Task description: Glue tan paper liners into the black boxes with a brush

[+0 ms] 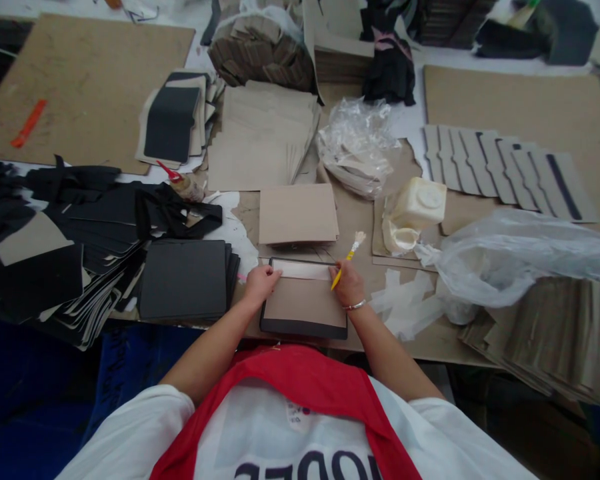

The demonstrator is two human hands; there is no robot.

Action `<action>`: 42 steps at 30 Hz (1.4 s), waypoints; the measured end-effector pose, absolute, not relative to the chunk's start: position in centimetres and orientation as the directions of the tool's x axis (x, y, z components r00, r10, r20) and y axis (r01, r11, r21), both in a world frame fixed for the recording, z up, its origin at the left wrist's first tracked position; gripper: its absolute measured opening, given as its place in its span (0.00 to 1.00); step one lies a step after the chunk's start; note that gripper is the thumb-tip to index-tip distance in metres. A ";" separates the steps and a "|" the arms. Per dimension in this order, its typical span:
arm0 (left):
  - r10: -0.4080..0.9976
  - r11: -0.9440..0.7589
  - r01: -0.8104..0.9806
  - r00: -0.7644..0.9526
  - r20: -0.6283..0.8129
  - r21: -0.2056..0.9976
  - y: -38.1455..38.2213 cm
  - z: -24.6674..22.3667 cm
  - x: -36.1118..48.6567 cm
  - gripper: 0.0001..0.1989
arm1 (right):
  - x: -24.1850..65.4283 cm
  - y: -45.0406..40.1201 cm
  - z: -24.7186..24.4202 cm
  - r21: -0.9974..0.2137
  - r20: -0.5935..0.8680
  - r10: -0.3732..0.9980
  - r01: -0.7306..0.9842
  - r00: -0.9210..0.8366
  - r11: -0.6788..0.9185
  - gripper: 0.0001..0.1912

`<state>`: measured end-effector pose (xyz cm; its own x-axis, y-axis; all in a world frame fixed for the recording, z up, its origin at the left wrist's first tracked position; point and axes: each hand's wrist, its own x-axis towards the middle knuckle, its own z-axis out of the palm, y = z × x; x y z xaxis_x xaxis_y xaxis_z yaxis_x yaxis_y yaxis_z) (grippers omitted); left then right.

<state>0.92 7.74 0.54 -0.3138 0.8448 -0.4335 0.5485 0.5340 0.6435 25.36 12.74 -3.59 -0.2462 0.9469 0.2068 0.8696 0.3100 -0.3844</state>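
Handling, left to right. The left hand (261, 283) is pinching the left end of a white strip (304, 269) at the panel's far left corner. The strip is probably behaving as thin, light and prone to creasing; its two ends are looking like the best places for holding. The panel (304, 303) is lying flat on the desk (415, 343), between the hands and directly before the person. It is likely proving light and fairly stiff, its outer edges offering the safest hold. The right hand (349, 281) is gripping a yellow brush (351, 256), its fingertips meeting the strip's right end.

Appearance. The panel is showing a matt brown face inside a black border, widest along the near edge. The strip is running across the far side, pale and plain. The brush is tilting, whitish bristles pointing away.
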 end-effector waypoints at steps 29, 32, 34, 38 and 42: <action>0.912 -0.313 0.865 0.389 -0.129 0.393 5.5 -0.2 5.3 0.31 | 23.4 8.8 -2.6 -0.444 0.318 0.778 0.640 -0.541 0.627 0.09; 0.936 -0.227 0.921 0.296 -0.190 0.316 4.5 -0.4 3.6 0.33 | 24.6 8.3 -3.2 -0.438 0.283 0.822 0.696 -0.494 0.569 0.08; 0.962 -0.149 0.945 0.206 -0.177 0.292 3.2 -0.1 0.8 0.31 | 26.5 8.2 -3.1 -0.431 0.280 0.855 0.739 -0.436 0.518 0.07; 0.996 0.089 0.958 -0.085 -0.023 0.271 0.3 1.5 -7.2 0.23 | 29.5 8.1 -2.2 -0.395 0.340 0.862 0.775 -0.377 0.494 0.11; 0.776 0.614 0.780 -0.625 0.088 0.122 -1.9 3.5 -15.2 0.32 | 28.1 7.8 -0.9 -0.425 0.416 0.845 0.749 -0.336 0.507 0.15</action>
<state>-15.24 -1.95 3.47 -0.6246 0.7760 0.0880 0.7799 0.6138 0.1225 28.08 7.78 -0.88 -0.3362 0.8451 0.4157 0.7494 0.5074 -0.4255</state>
